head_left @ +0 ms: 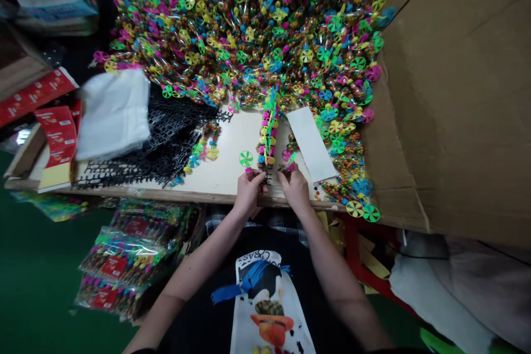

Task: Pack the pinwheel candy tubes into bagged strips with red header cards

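Observation:
My left hand (pixel 248 192) is closed at the table's front edge, its fingers on a small candy-filled fan toy with a pink cap and a green fan wheel (pixel 246 159). My right hand (pixel 297 192) pinches another fan toy (pixel 290 164), with a pink part and a green fan. Between the hands a black slotted plastic strip (pixel 267 175) points away from me. Along it stands a row of fan toys (pixel 269 133) with pink, yellow and blue caps, packed side by side. The tubes inside my fingers are mostly hidden.
A large heap of fan toys (pixel 249 27) fills the back. Black slotted strips (pixel 166 127) and white bags (pixel 114 113) lie left, beside red printed cards (pixel 58 135). A white card (pixel 312 144) lies right, near a cardboard wall (pixel 456 94). Packed bags (pixel 120 260) are stacked below.

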`<state>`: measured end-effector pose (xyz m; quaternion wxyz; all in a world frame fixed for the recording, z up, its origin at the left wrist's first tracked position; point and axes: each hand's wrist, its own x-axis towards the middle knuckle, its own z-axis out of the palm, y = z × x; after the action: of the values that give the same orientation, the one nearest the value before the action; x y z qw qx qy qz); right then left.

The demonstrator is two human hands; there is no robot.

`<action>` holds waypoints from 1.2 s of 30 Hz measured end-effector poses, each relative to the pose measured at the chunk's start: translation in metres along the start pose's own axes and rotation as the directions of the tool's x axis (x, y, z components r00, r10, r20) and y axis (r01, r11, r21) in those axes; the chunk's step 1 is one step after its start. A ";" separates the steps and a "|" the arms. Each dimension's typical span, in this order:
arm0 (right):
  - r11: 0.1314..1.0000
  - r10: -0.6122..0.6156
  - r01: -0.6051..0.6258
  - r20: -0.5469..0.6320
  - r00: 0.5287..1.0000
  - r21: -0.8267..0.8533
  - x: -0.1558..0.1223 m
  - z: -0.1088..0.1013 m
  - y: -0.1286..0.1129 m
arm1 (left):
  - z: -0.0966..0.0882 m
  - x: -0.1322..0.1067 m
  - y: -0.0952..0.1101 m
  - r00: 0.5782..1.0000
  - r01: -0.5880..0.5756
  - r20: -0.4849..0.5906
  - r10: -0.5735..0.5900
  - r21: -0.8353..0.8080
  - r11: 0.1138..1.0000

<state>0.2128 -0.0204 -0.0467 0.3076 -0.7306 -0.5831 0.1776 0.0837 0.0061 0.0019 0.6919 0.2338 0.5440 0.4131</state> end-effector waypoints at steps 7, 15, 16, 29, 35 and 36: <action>0.972 -0.230 0.223 0.100 0.968 0.073 -0.007 0.003 -0.010 | 0.001 -0.008 0.001 0.998 0.048 0.042 -0.046 -0.051 0.998; 0.972 -0.232 0.223 0.165 0.959 0.069 -0.007 0.011 -0.016 | 0.001 -0.006 -0.004 0.997 0.038 0.065 -0.036 -0.041 0.998; 0.973 -0.231 0.223 0.170 0.958 0.066 -0.006 0.010 -0.017 | -0.001 -0.005 -0.005 0.996 0.037 0.082 -0.035 -0.017 0.999; 0.985 -0.028 0.011 0.099 0.995 0.175 -0.014 0.004 -0.018 | -0.038 0.003 -0.005 0.926 -0.375 0.148 0.348 0.242 0.895; 0.980 -0.075 0.081 -0.040 0.996 0.181 -0.014 0.004 -0.022 | -0.031 0.012 -0.013 0.913 -0.389 0.209 0.351 0.180 0.904; 0.981 -0.070 0.076 -0.042 0.997 0.177 -0.014 0.005 -0.022 | -0.030 0.012 -0.014 0.912 -0.388 0.209 0.352 0.171 0.906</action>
<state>0.1901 -0.0297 -0.0373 0.3885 -0.6814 -0.5857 0.2044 0.0608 0.0045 -0.0244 0.6168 0.4394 0.4677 0.4559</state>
